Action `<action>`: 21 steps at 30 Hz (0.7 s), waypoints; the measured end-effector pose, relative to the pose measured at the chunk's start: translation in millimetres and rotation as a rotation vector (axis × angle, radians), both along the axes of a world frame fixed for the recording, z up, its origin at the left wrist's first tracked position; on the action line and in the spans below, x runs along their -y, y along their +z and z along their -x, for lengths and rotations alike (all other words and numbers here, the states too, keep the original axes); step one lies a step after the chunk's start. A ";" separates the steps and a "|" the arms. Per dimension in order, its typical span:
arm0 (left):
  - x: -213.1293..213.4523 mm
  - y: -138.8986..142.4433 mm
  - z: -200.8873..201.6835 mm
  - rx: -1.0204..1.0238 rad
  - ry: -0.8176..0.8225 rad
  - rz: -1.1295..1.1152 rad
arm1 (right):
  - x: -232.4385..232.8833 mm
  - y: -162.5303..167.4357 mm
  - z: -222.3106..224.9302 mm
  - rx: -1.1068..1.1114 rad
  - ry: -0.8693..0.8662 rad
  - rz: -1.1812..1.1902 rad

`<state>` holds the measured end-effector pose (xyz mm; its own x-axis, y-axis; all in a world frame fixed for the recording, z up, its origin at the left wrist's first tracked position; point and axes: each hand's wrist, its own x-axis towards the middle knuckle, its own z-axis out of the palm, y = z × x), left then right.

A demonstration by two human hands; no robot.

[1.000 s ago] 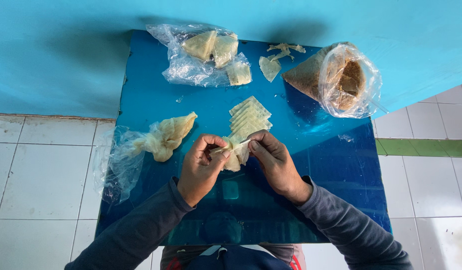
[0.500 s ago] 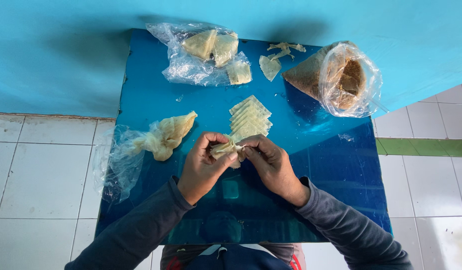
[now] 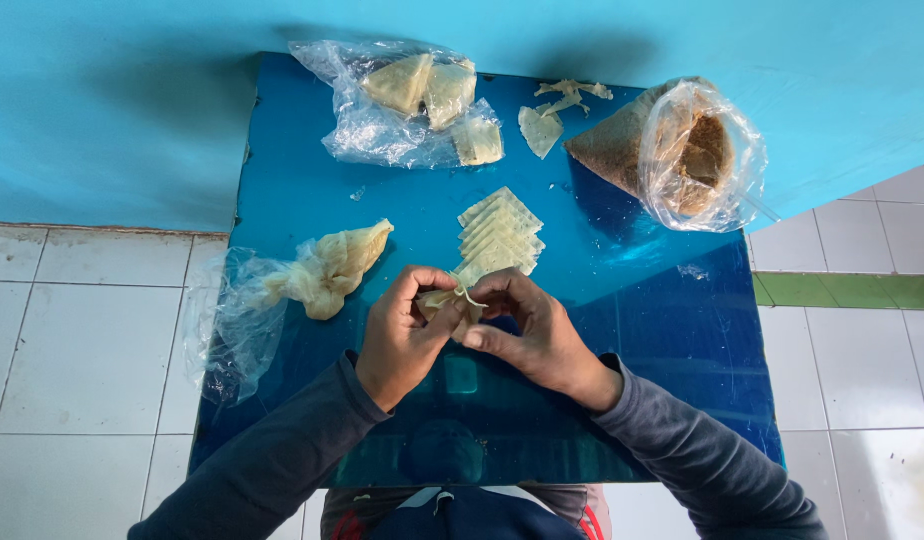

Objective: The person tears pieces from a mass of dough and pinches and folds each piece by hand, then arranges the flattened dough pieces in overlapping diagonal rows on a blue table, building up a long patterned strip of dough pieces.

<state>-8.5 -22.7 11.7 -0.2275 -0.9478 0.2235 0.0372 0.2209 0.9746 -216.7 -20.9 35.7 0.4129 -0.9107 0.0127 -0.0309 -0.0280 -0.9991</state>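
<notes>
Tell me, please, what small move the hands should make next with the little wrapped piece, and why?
Probably draw the thin tie snug: both hands, left hand and right hand, pinch a small pale bundle over the blue table, and a loose strip loops across it.

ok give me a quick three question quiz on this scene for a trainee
1. True or false: the left hand and right hand both grip one small pale folded wrapper.
2. Where does the fanned stack of pale wrapper sheets lie? A) on the floor tiles B) on the blue table, just beyond the hands C) inside a bag
3. What does the open clear bag at the far right corner hold?

Key: 1 true; 2 B; 3 a brown crumbly filling.
</notes>
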 end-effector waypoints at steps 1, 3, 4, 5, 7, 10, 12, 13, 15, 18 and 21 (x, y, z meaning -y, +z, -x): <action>-0.1 0.2 0.6 0.040 0.005 0.035 | -1.5 -1.2 -2.3 -0.046 -0.025 0.073; -0.8 1.2 1.2 0.065 0.005 0.060 | -1.2 -4.0 -3.6 -0.057 -0.067 0.091; -1.7 1.7 1.5 0.049 0.002 0.051 | 0.2 -5.6 -2.7 -0.021 -0.082 0.038; -2.0 2.1 1.8 0.034 0.000 0.044 | 1.7 -7.1 -1.1 0.014 -0.097 -0.014; -2.0 2.2 1.5 0.014 -0.001 0.013 | 4.5 -9.3 3.9 -0.025 -0.116 0.010; -1.6 0.5 0.4 -0.023 -0.015 -0.024 | 6.6 -11.1 9.3 -0.043 -0.117 0.023; -1.5 -1.5 0.2 -0.060 -0.024 -0.060 | 8.2 -11.5 10.1 -0.021 -0.129 0.004; -0.9 -2.6 0.5 -0.084 -0.026 -0.085 | 9.1 -11.7 9.8 0.001 -0.146 -0.014; -0.6 -4.3 0.8 -0.154 -0.036 -0.131 | 10.5 -11.6 8.9 0.045 -0.177 -0.045; -1.4 -6.0 1.2 -0.251 -0.048 -0.165 | 11.6 -11.3 8.8 0.121 -0.220 -0.102; -1.0 -7.4 0.7 -0.272 -0.038 -0.160 | 12.7 -11.3 10.2 0.234 -0.248 -0.191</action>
<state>-9.2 -21.7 4.3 -0.2159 -0.9678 0.1294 0.3066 0.0586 0.9500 -226.9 -33.6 24.3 0.1864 -0.9775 -0.0988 0.2158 0.1389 -0.9665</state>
